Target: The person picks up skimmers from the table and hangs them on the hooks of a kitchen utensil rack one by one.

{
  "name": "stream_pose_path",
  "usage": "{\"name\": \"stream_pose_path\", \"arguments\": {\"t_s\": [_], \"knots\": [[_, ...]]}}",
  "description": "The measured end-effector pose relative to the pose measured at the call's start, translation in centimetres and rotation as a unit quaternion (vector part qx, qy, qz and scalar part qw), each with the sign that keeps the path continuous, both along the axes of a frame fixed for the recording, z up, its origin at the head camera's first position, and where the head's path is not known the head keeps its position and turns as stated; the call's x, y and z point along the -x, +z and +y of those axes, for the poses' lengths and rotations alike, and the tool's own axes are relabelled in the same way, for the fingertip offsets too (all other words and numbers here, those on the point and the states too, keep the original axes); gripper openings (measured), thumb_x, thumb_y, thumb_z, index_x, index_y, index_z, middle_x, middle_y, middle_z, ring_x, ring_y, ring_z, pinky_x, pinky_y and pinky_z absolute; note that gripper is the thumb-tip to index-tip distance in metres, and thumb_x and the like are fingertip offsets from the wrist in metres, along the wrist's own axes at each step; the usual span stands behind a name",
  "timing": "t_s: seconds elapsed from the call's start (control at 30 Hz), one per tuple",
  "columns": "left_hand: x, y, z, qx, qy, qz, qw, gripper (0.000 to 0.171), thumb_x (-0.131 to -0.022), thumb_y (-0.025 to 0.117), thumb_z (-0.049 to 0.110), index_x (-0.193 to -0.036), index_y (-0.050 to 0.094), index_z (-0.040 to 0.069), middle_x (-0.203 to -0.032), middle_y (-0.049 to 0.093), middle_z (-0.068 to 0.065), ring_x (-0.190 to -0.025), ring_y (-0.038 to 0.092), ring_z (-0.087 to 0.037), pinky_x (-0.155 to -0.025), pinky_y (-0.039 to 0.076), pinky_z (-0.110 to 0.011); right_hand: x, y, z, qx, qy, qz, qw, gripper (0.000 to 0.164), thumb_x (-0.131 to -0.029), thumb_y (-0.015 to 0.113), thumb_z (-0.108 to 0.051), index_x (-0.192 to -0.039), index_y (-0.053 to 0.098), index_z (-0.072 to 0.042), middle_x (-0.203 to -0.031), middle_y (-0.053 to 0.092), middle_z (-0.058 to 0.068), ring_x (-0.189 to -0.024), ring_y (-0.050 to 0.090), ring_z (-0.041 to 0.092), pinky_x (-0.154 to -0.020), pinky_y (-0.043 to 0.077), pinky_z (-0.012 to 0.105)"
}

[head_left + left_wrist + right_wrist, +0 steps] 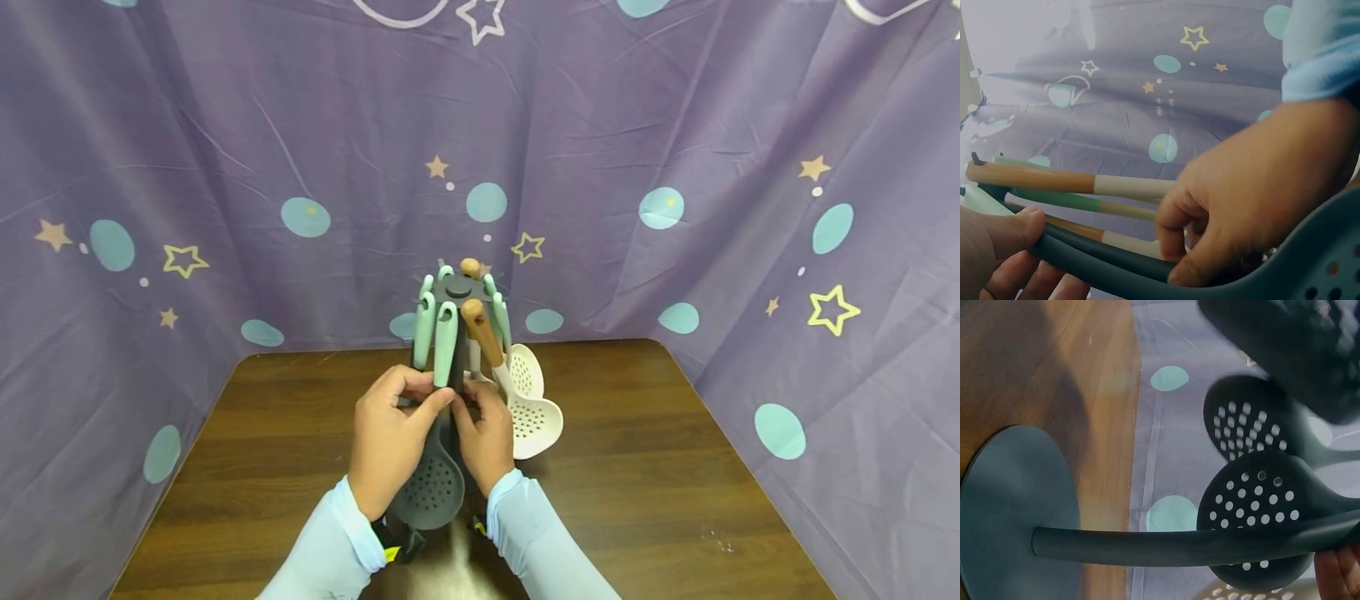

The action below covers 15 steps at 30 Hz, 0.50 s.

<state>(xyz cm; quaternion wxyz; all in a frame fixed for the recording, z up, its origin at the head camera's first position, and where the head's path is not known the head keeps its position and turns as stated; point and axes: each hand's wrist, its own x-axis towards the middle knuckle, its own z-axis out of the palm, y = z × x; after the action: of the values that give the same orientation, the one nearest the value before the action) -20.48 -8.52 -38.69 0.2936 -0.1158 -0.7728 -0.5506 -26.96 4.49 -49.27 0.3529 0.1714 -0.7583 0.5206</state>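
A rotating utensil stand (459, 290) with a dark round top rises from the table, hung with kitchen utensils. My left hand (390, 429) pinches a dark grey skimmer (429, 492) near the lower end of its mint handle (446, 342); its perforated bowl hangs below the fingers. Beside it, my right hand (486, 433) grips the stand's dark pole (1147, 547), with the fingers (1338, 575) just showing in the right wrist view. The pole meets a round dark base (1016, 512). I cannot tell whether the skimmer's handle touches its hook.
On the stand's right hang white perforated utensils (536, 425), one with a wooden handle (483, 329). More mint handles (423, 329) ring the top. Dark perforated utensils (1254, 500) hang close to the pole. The brown wooden table (637, 467) is bordered by a purple patterned curtain (600, 150).
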Motion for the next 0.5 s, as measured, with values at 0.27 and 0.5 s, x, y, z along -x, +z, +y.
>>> {"name": "stream_pose_path", "arguments": {"t_s": [0.27,0.5], "knots": [[1.7,-0.5,0.7,-0.007,0.015,0.012,0.9998,0.017,-0.084,0.087,0.020,-0.088,0.073,0.012,-0.091,0.073,0.003,-0.085,0.070,-0.011,-0.074,0.062,-0.035,-0.1,0.3,0.2,0.003,0.006,-0.012,1.000,0.017,-0.095,0.076,-0.011,-0.112,0.074,-0.008,-0.104,0.074,0.006,-0.093,0.072,0.020,-0.079,0.061,0.033],[2.4,-0.7,1.2,-0.025,0.008,0.028,0.9993,0.015,-0.084,0.087,0.016,-0.087,0.074,0.012,-0.088,0.070,0.001,-0.080,0.068,-0.013,-0.071,0.060,-0.033,-0.1,0.3,0.2,-0.006,0.006,-0.009,1.000,0.016,-0.095,0.075,-0.006,-0.111,0.073,-0.006,-0.102,0.074,0.008,-0.092,0.072,0.021,-0.078,0.062,0.033]]}}
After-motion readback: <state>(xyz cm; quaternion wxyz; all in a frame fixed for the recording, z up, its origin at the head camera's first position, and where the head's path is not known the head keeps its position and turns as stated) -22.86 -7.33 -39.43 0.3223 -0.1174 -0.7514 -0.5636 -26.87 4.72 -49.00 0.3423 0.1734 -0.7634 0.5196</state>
